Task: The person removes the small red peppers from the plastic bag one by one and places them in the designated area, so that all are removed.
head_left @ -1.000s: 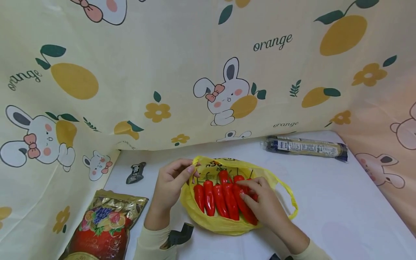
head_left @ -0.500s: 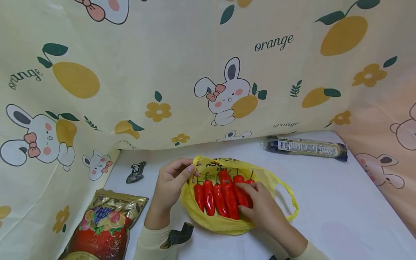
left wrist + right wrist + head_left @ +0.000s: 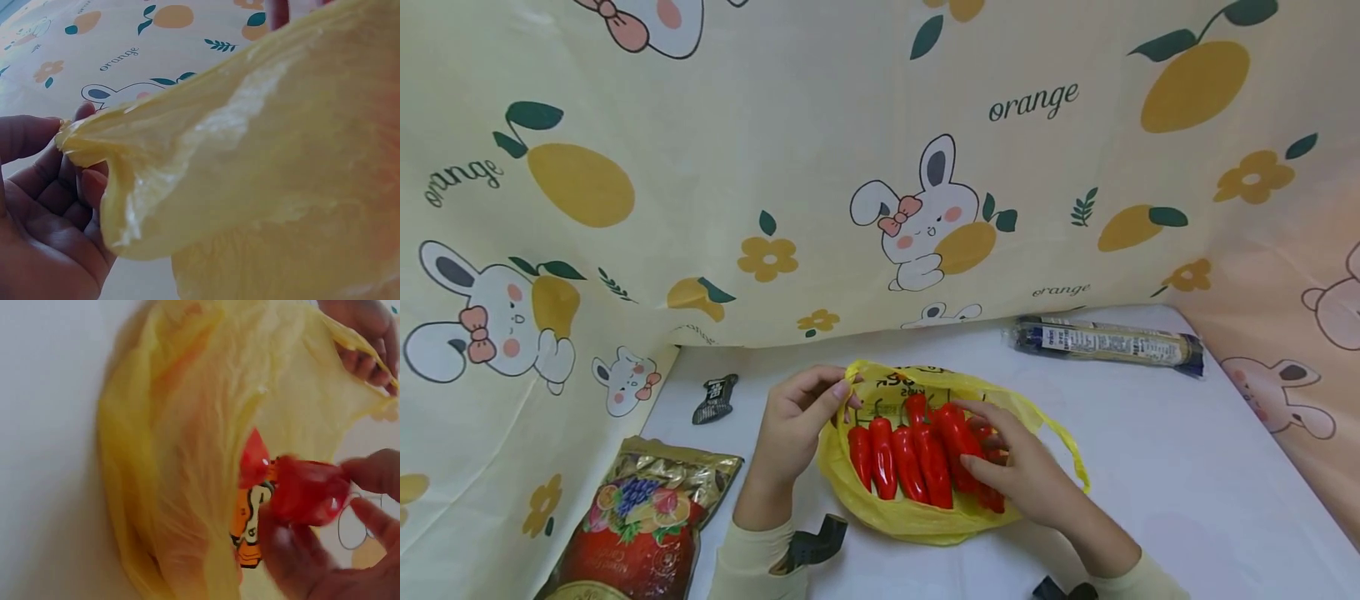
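Note:
A yellow plastic bag (image 3: 910, 525) lies with its mouth spread, several glossy red chili peppers (image 3: 883, 458) side by side inside. At the bag's left edge, my left hand (image 3: 797, 417) pinches the rim between thumb and fingers; the left wrist view shows the gathered bag edge (image 3: 75, 137) in that pinch. My right hand (image 3: 1018, 454) reaches over the right side of the bag and grips one red chili pepper (image 3: 957, 437) at the right of the row. The right wrist view has this pepper (image 3: 312, 490) between thumb and fingertips, slightly blurred, by the bag's opening.
To the left are a small black wrapped packet (image 3: 715, 398) and a large red and gold candy bag (image 3: 640, 525). A long dark package with a label (image 3: 1105, 343) lies at the back right. Rabbit-printed cloth (image 3: 820, 167) walls off the white table.
My right hand has shifted slightly right and raised its fingers, and the pepper in its grip now stands higher and more in front of the others. The left hand has stayed at the rim.

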The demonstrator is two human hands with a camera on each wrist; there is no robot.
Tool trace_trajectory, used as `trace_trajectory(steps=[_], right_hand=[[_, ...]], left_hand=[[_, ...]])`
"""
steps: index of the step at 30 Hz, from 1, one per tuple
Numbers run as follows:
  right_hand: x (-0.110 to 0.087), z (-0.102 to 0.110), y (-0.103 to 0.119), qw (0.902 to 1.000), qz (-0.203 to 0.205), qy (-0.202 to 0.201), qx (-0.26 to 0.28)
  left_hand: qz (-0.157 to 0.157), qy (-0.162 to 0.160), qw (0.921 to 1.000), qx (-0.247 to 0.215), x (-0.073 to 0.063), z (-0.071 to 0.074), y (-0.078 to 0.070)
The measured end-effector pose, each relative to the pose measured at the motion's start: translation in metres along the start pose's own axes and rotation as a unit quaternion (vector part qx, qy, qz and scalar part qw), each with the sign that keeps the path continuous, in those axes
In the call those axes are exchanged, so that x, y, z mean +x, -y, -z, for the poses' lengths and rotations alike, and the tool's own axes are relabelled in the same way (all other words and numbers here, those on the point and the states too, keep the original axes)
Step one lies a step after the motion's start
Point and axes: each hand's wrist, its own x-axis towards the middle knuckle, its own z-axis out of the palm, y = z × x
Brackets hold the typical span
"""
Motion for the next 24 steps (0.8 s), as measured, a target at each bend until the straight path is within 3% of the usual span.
trace_trajectory(steps=[6, 20, 24], right_hand=[[0.003, 0.016, 0.003, 0.9965, 0.026, -0.007, 0.079], [0.005, 0.065, 0.006, 0.9913, 0.099, -0.074, 0.046], [0.005, 0.082, 0.000, 0.9899, 0.095, -0.097, 0.040]], left_hand=[[0.002, -0.001, 1.0000, 0.003, 0.000, -0.001, 0.000], [0.001, -0.001, 1.0000, 0.007, -0.001, -0.002, 0.001], [0.002, -0.003, 0.9999, 0.015, -0.001, -0.001, 0.002]])
